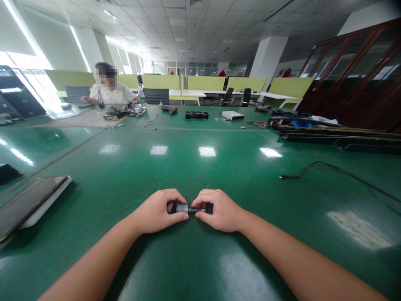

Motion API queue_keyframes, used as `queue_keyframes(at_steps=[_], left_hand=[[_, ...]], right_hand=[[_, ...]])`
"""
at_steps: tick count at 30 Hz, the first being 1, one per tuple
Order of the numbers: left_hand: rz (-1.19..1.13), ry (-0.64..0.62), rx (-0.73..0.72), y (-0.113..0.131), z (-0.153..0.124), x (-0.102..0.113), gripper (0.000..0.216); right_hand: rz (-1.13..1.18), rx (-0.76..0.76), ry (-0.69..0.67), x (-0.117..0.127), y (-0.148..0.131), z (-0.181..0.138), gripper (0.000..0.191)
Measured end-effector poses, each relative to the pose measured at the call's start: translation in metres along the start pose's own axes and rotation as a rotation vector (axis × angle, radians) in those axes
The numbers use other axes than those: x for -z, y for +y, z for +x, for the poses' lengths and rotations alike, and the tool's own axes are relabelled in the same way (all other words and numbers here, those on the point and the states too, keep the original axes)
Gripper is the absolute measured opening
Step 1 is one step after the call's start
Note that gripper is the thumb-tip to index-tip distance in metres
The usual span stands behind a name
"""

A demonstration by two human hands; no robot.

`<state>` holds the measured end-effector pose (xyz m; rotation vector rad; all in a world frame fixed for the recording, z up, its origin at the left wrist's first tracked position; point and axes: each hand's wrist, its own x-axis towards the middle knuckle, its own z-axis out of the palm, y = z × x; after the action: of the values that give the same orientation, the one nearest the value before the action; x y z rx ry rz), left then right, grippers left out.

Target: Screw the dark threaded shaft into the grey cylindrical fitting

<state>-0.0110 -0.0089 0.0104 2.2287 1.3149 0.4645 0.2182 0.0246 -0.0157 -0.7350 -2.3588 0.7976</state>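
Low over the green tabletop (pixel 175 167), both hands meet at a small silvery metal cylinder with a thin dark shaft (pixel 182 208). The wide end of this part sits between the thumb and fingers of my left hand (pixel 158 212). My right hand (pixel 221 211) pinches the slimmer shaft side, whose pale tip shows between thumb and fingers. The part lies level, pointing right. My fingers hide some of it, so its exact kind is unclear.
A tablet-like device (pixel 34 198) lies at the left. A black cable (pixel 319 164) curves in from the right, near a pile of dark parts (pixel 338 133). Across the table are a silver box (pixel 232 115), a black module (pixel 196 115) and a seated person (pixel 111 94).
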Motion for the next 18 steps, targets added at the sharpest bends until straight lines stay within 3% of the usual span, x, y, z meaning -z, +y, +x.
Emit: queue_keyframes(at_steps=[18], left_hand=[[0.022,-0.01,-0.001,0.0027,0.0011,-0.0007,0.026]], right_hand=[[-0.036,0.013,-0.036,0.0013,-0.0018,0.0015,0.015]])
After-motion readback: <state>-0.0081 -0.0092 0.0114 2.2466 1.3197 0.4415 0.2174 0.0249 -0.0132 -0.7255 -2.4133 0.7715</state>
